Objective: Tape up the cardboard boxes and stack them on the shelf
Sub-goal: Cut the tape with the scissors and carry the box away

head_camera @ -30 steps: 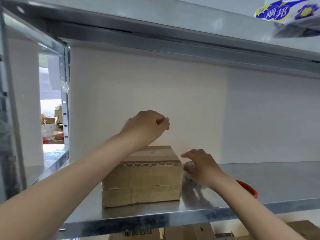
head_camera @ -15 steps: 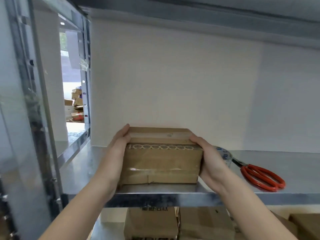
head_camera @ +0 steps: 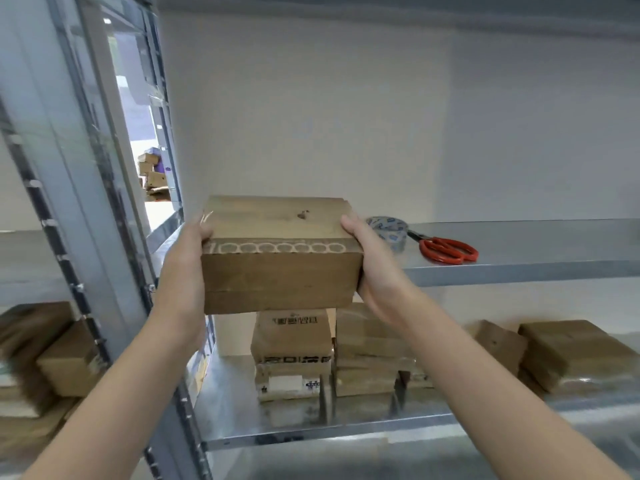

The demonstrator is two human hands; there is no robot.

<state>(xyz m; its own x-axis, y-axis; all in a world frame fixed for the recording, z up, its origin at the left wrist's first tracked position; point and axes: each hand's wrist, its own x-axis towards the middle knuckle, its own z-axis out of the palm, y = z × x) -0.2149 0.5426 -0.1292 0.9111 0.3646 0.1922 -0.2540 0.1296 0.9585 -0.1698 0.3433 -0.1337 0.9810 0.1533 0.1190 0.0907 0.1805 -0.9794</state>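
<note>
Two bare hands clamp a brown rectangular cardboard box (head_camera: 280, 268) between them, one at each end. The left hand (head_camera: 183, 271) presses its palm flat against the box's left end, its thumb hooked over the top edge. The right hand (head_camera: 377, 271) does the same at the right end, thumb lying on the top corner. The other fingers of both hands are hidden behind or under the box, so how far they curl cannot be told.

The box has a row of pale printed rings along the upper part of its near face and a small dark mark on its top. It is level, in front of the left end of the upper grey metal shelf (head_camera: 519, 271), and its lower edge shows below that shelf's front lip.

On the upper shelf, just right of the right hand, stands a roll of clear packing tape with blue print (head_camera: 389, 230). A pair of red-handled scissors (head_camera: 448, 250) lies flat beside it, blades pointing at the roll.

Below, the lower metal shelf (head_camera: 311, 438) carries two stacks of brown cardboard boxes (head_camera: 292, 351) directly under the held box, and more flat brown boxes (head_camera: 581, 358) well apart to the right. Left of the grey upright shelf post (head_camera: 104, 237), a neighbouring rack holds further blurred cardboard boxes (head_camera: 52, 358).
</note>
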